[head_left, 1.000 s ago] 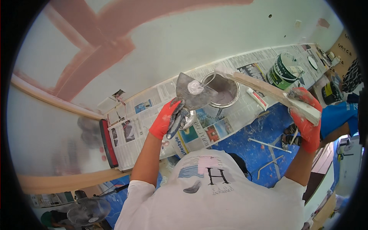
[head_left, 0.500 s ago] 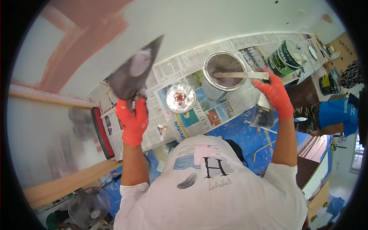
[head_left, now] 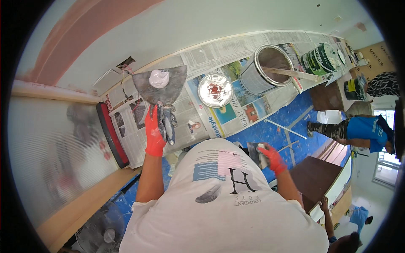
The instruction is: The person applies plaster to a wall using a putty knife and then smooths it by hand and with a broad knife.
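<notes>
My left hand, in a red glove, is closed round the dark handle of a wide putty knife. A dollop of pale putty lies on its broad blade, above the newspaper. My right hand, also gloved in red, is low beside my shirt, gripping a smaller scraper; its fingers are partly blurred. Beyond the hands, an open metal tin of greyish paste has a wooden stick jutting over its rim. Left of it lies a round silver lid with reddish-brown smears.
Newspaper covers the bench along the wall. A green bucket stands right of the tin; a red-and-black long object lies at the left end. A person in blue stands at right. A fan is lower left.
My right hand has left the stick and come down toward my body with the scraper. My left hand has turned the putty knife, so its putty-topped blade shows broadside. The view has shifted.
</notes>
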The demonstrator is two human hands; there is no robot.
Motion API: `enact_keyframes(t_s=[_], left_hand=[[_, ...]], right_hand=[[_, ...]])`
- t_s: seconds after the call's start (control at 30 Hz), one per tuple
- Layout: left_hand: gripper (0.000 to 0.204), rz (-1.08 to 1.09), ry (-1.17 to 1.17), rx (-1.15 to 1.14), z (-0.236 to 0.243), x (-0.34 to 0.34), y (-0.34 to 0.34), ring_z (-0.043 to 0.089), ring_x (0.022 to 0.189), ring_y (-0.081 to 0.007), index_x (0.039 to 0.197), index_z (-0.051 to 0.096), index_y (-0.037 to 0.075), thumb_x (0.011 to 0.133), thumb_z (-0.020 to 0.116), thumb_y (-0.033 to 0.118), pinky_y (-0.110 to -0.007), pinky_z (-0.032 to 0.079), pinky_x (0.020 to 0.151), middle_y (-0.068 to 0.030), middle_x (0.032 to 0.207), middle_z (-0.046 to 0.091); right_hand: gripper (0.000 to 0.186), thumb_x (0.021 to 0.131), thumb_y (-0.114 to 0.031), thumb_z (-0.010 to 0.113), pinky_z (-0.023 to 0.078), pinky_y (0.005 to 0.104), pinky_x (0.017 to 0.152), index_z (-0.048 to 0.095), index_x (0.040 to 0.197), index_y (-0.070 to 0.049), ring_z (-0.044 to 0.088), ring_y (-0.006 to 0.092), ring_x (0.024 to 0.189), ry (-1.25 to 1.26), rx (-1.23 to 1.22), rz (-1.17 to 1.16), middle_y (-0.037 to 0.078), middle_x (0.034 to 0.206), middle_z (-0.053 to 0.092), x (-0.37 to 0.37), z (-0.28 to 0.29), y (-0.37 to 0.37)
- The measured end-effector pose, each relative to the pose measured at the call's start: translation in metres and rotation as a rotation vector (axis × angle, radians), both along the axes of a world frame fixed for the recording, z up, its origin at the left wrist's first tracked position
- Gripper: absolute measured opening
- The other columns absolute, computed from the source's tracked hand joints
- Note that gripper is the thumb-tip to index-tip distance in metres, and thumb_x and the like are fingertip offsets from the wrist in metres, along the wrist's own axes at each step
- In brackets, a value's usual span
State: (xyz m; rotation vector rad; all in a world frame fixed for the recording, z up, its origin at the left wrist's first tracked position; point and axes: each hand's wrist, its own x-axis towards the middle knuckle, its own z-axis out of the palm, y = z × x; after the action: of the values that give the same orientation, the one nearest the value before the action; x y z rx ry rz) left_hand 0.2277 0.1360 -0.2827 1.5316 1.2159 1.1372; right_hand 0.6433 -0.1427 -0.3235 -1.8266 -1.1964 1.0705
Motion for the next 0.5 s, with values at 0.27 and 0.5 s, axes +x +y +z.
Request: enact_keyframes(t_s=[0.27,0.5], left_hand=[[0.056,-0.116,0.486,0.321,-0.021,-0.055,0.001,0.046,0.132,-0.0418,0.144,0.048,0.001,0.097,0.05,0.033,-0.049,0.034,0.112,-0.0203,0.14,0.054],[0.035,0.06,-0.488,-0.388,-0.008,-0.049,-0.021,0.061,0.095,-0.011,0.129,0.055,-0.001,0.102,0.054,0.021,-0.026,0.049,0.084,-0.0051,0.108,0.063]], right_hand=[[0.034,0.088,-0.01,0.07,0.054,0.0349,0.087,0.063,0.121,-0.004,0.067,0.0201,0.097,0.298,-0.076,-0.178,0.009,0.112,0.068,-0.023,0.16,0.128],[0.041,0.082,-0.013,0.067,0.048,0.0483,0.087,0.064,0.122,-0.013,0.059,0.0353,0.104,-1.062,0.147,0.389,0.014,0.114,0.063,-0.121,0.084,0.229]])
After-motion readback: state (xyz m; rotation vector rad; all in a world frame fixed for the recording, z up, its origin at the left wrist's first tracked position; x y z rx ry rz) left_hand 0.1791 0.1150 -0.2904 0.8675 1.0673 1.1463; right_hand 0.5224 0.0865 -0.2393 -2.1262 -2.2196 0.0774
